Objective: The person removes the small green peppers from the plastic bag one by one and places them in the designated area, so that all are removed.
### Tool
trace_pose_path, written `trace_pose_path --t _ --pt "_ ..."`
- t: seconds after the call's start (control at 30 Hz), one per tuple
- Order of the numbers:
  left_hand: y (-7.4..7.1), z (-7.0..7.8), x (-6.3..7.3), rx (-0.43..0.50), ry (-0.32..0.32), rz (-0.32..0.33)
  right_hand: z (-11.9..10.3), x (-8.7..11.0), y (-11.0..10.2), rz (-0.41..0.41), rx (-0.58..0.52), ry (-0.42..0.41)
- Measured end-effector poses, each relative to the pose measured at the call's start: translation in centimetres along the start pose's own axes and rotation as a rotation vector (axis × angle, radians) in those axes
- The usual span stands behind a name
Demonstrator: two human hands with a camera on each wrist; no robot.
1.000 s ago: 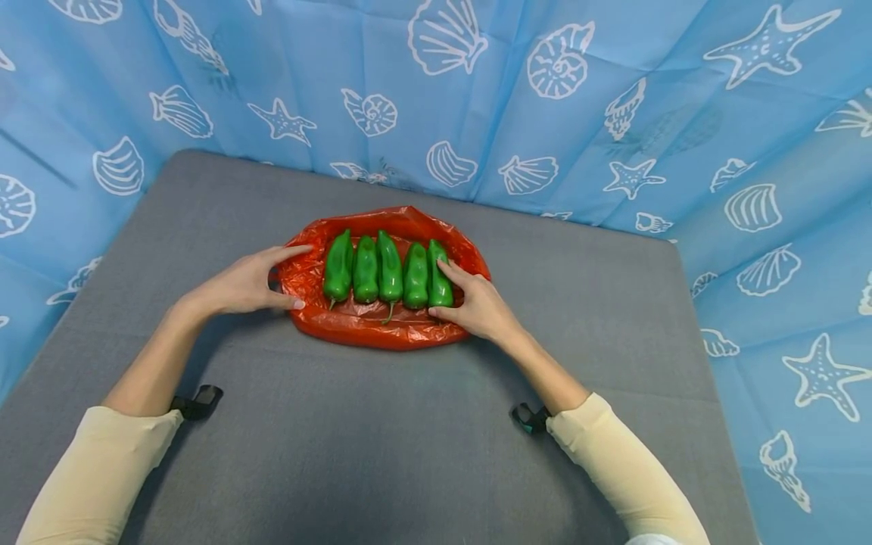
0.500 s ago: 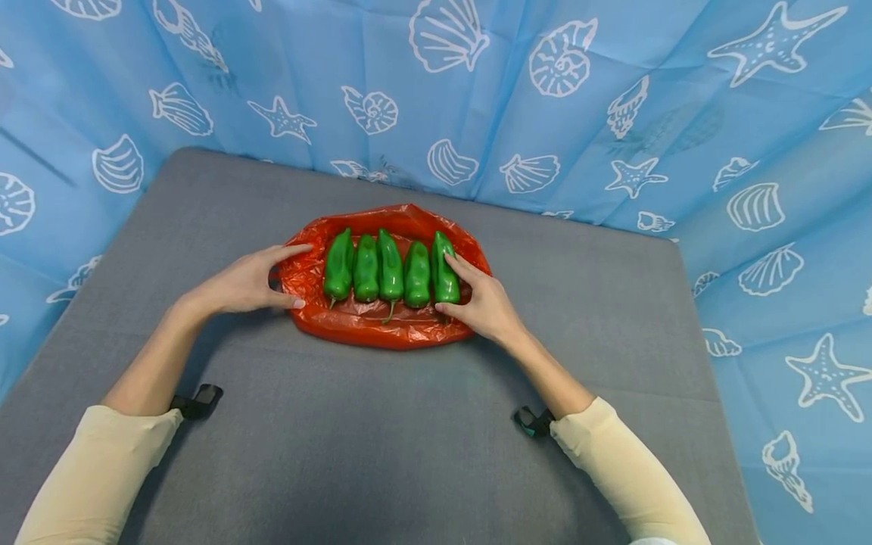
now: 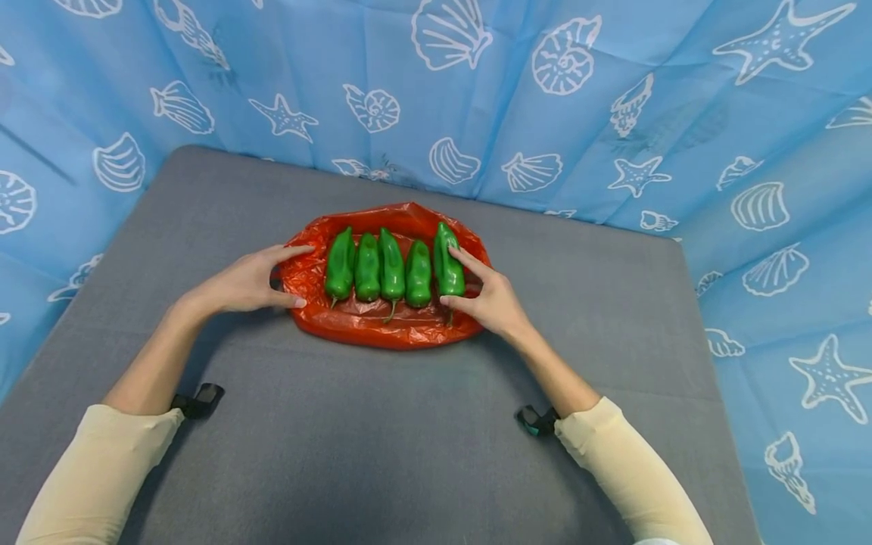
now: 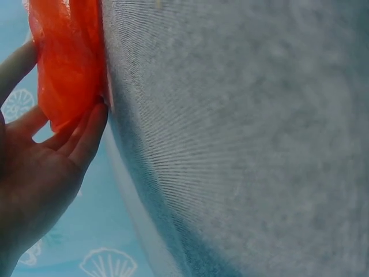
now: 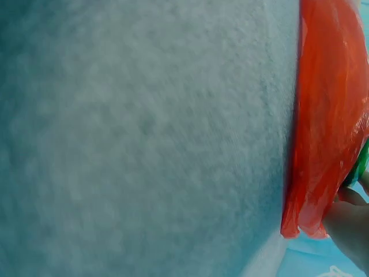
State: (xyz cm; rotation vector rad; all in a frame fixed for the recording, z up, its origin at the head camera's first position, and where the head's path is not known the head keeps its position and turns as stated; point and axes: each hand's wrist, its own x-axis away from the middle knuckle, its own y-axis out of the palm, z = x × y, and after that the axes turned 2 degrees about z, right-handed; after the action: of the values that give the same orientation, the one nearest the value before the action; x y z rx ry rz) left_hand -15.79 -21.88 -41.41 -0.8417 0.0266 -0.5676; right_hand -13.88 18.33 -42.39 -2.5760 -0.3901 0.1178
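Observation:
Several long green chili peppers (image 3: 393, 269) lie side by side inside an opened red plastic bag (image 3: 391, 337) in the head view. My left hand (image 3: 248, 281) grips the bag's left end; in the left wrist view its fingers (image 4: 89, 135) curl at the red film (image 4: 68, 69) beside the tabletop. At the other end, my right hand (image 3: 492, 299) holds the rightmost pepper (image 3: 446, 257) between thumb and fingers. That pepper sits slightly apart from the row. In the right wrist view the bag's side (image 5: 328, 115) covers most of the peppers.
A grey cloth-covered table (image 3: 341, 439) lies under the bag. Behind it and along the sides hangs a blue curtain (image 3: 463, 106) printed with white shells and starfish. Black straps with small cameras (image 3: 197, 401) sit on both wrists.
My right hand has shifted a little to the right and away, bringing the rightmost pepper with it, so the gap beside its neighbour is wider. The left hand has stayed put.

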Motion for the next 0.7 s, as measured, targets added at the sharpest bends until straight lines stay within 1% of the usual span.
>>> trace_pose_path --t 0.1,0.23,0.3,0.33,0.47,0.7 --pt "0.0 0.1 0.0 0.003 0.001 0.004 -0.2 0.2 -0.4 -0.008 -0.061 0.010" --pt "-0.1 0.1 0.1 0.001 0.000 0.013 -2.0 0.8 -1.4 -0.014 -0.110 0.037" --pt "-0.1 0.1 0.1 -0.001 -0.001 0.017 -2.1 1.0 -1.7 -0.012 -0.124 0.040" --pt "-0.1 0.2 0.1 -0.001 -0.001 0.020 -2.0 1.1 -1.9 -0.008 -0.129 0.041" --pt "-0.2 0.3 0.2 0.000 -0.003 0.030 -0.1 1.1 -2.4 0.013 -0.151 0.037" --pt "-0.1 0.1 0.3 -0.001 0.001 0.040 0.4 1.7 -4.0 0.045 -0.144 0.084"
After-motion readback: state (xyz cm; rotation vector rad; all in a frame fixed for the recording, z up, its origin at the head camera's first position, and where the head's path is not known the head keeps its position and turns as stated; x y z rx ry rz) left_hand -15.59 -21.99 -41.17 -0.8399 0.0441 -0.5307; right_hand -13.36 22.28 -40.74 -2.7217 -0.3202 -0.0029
